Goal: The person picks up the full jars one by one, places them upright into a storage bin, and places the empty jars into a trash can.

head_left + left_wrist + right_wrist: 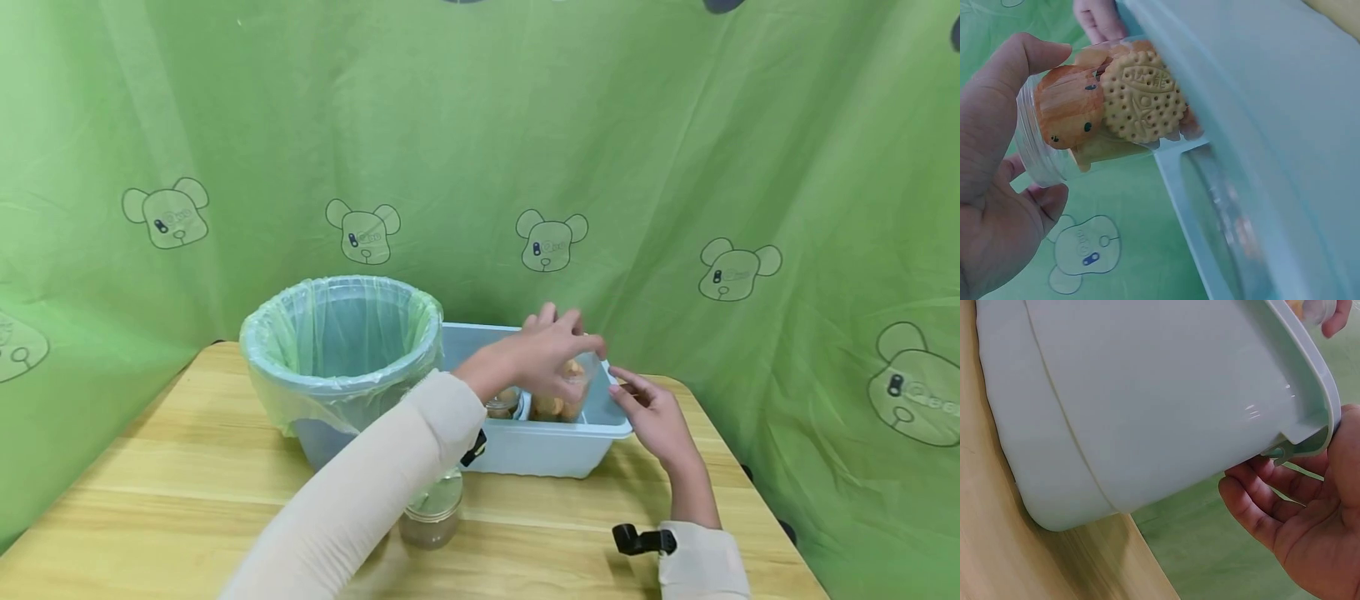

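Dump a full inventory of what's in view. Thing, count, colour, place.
table: 1, pale wood, under everything
curtain: 1, green with bear-head prints, behind and around table
bin: 1, light blue, on table
trash can: 1, blue, left of bin
bag: 1, light green, lining trash can
jar of biscuits: 1, clear, brown contents, in left hand
other jars: 2, clear; one in bin, one on table
wrist devices: 2, black, on wrists
sleeves: 2, cream
hands: 2; right hand at bin's right rim

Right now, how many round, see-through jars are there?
3: a jar of biscuits in the left hand, a second jar inside the pale blue plastic tub, a third jar on the wooden table. More may be hidden.
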Motion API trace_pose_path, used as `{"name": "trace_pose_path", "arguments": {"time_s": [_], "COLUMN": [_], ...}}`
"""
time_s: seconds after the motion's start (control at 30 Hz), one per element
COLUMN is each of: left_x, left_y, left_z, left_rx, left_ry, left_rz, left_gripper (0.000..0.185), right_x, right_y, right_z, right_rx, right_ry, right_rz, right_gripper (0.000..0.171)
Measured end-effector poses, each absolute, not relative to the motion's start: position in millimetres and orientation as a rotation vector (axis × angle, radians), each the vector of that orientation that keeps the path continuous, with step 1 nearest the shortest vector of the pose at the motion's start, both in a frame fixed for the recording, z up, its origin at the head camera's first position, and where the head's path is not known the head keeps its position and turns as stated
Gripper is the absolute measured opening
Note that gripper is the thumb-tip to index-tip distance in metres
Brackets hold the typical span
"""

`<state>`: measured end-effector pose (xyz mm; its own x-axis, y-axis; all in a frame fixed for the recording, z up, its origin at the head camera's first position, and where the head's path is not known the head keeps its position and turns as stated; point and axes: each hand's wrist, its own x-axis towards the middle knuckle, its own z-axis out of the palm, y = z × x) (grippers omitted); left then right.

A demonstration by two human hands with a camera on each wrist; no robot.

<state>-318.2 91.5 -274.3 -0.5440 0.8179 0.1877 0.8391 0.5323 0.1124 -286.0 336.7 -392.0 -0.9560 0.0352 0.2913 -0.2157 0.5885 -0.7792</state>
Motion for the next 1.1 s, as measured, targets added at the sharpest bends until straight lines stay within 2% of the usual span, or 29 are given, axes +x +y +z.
{"name": "trace_pose_path", "arguments": {"time_s": [0.43, 1.1], "left_x": [-323, -327], "left_y": [99, 101], "left_z": [-298, -308], "left_rx": [-1.409, -1.376], "left_ry": [-2.728, -2.765], "left_rz": [-0.288, -0.25], "left_gripper": [0.059, 0.065], "right_x": [-285, -285], "right_y": [336, 337], "right_z": [-392, -389], "right_rx": [0.162, 0.153], "right_ry": [-2.544, -2.56], "right_rz": [1.298, 1.322], "right_gripper": [0.049, 0.051]}}
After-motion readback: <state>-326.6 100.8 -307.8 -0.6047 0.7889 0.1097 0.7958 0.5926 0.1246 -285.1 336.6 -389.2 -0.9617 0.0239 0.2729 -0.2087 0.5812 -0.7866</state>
